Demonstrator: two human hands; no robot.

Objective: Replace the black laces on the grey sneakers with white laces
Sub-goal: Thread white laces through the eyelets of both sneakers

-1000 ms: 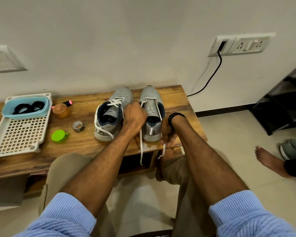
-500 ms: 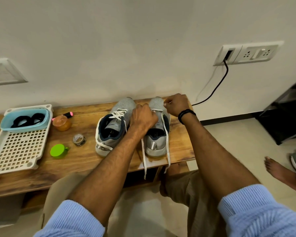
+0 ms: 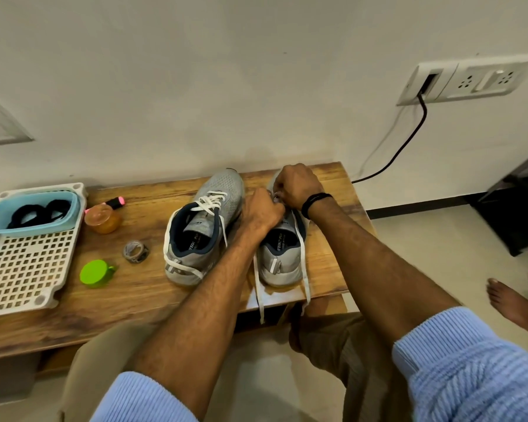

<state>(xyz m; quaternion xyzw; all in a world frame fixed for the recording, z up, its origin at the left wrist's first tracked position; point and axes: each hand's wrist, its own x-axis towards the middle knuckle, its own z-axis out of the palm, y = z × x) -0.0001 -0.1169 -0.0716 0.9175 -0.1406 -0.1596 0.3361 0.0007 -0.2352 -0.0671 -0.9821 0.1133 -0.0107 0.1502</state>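
Mid-frame, the right hand (image 3: 299, 187) had risen to join the left hand (image 3: 261, 210); both grips pinched the white lace (image 3: 301, 254) of the right sneaker (image 3: 275, 264), so threading likely resumed.

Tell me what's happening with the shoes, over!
Right hand pinching white lace at right shoe; left hand beside, grip hidden. Left shoe laced white. Nothing in the way.

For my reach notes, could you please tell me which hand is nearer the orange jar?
Left. The left hand is on the half-laced sneaker, right of the jar; the right hand, pinching its lace, is farther right.
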